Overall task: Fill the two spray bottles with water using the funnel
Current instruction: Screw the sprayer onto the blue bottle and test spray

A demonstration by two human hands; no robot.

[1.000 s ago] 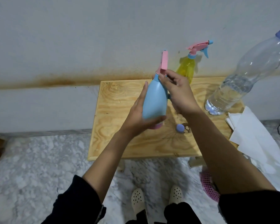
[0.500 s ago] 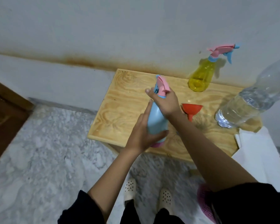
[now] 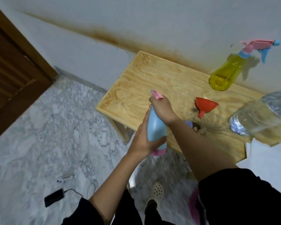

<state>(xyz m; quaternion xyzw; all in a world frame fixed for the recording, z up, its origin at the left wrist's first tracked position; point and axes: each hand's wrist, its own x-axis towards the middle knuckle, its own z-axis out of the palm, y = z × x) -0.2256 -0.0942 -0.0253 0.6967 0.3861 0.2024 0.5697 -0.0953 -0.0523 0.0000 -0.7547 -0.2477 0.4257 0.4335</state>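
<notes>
I hold a light blue spray bottle [image 3: 156, 127] with a pink base over the near left edge of the wooden table [image 3: 136, 88]. My left hand [image 3: 143, 142] wraps its lower body. My right hand [image 3: 162, 109] grips its neck under the pink spray head [image 3: 157, 95]. A yellow spray bottle [image 3: 225, 73] with a pink and blue head stands at the back right by the wall. The red funnel [image 3: 204, 105] lies on its side in the middle of the table. A large clear water bottle [image 3: 259, 114] stands at the right edge.
A small blue cap [image 3: 188, 123] lies on the table behind my right forearm. White paper [image 3: 266, 153] sits at the right. The marble floor holds a black box with a cable [image 3: 53, 197]. A brown door [image 3: 11, 70] is at the left, and a pink basket [image 3: 195, 207] is under the table.
The view has swung left and down, so the door and more floor show. Both hands keep hold of the blue spray bottle, which now sits lower, over the table's near edge.
</notes>
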